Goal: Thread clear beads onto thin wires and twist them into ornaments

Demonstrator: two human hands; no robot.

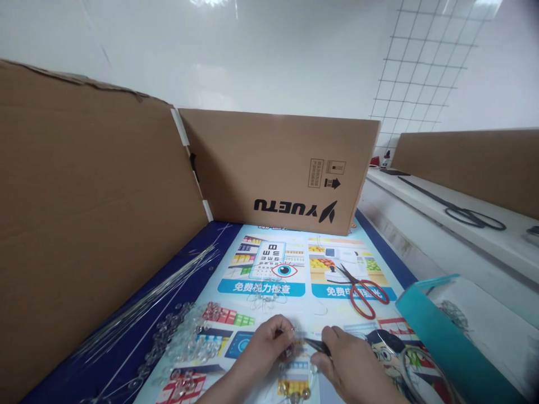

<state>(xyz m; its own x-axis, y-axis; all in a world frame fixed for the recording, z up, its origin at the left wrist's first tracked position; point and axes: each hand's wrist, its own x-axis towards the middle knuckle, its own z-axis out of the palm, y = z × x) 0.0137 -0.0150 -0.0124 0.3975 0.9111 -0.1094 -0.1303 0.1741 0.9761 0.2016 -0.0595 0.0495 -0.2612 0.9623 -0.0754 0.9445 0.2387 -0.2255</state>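
Note:
My left hand (265,342) pinches a small clear beaded piece (298,335) low in the middle of the view. My right hand (345,362) holds a thin dark tool, likely pliers (315,343), whose tip meets that piece. Both hands hover over a colourful printed mat (269,269). Clear glass beads (185,336) lie scattered just left of my left hand. A few gold-coloured beads (295,390) sit below the hands.
Red-handled scissors (364,292) lie on the mat to the right. Thin wires (147,303) stretch along the left. Cardboard walls (84,224) stand left and behind (273,163). A teal bag (446,336) sits at right; black scissors (471,213) rest on a white ledge.

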